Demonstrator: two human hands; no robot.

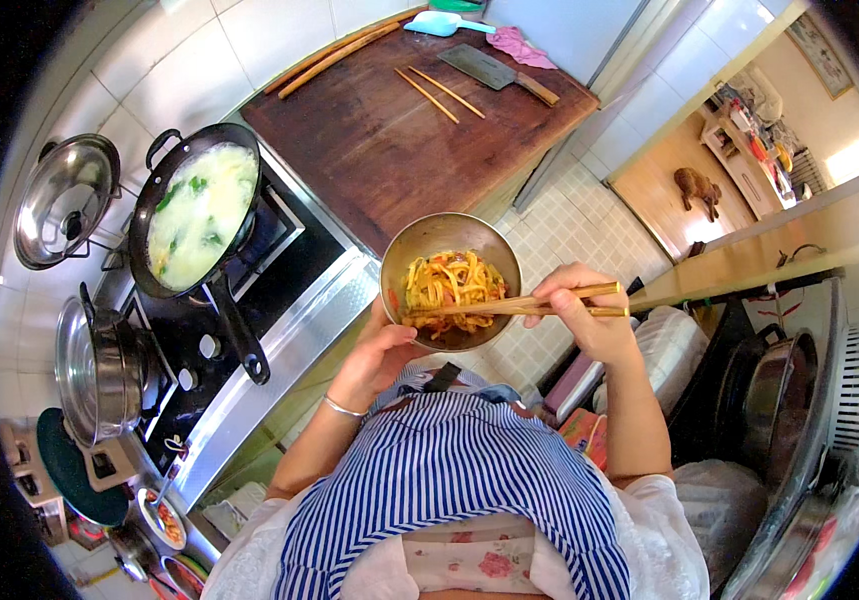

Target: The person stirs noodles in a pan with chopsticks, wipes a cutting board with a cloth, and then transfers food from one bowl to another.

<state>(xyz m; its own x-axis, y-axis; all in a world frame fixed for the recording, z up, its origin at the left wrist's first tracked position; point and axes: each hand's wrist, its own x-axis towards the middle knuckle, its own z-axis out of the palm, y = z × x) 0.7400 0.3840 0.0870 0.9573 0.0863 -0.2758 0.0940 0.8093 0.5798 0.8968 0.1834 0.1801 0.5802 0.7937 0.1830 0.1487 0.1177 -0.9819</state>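
Note:
My left hand (375, 356) holds a metal bowl (450, 225) by its lower left side, in front of my striped apron. Sauced noodles (453, 281) with red and green bits lie in the bowl. Wooden chopsticks (500, 305) with gold-coloured ends are gripped in my right hand (583, 311); their tips reach into the noodles. To the left, a black wok (142, 255) on the gas stove holds a pale, frothy liquid (204, 214) with green leaves, and its handle points towards me.
A cleaver (478, 67), a second pair of chopsticks (444, 94) and rolling pins (339, 60) lie on the wooden worktop (369, 157). A lidded steel pot (103, 375) stands on the near burner. Beyond the doorway, a brown dog (694, 189) is on the floor.

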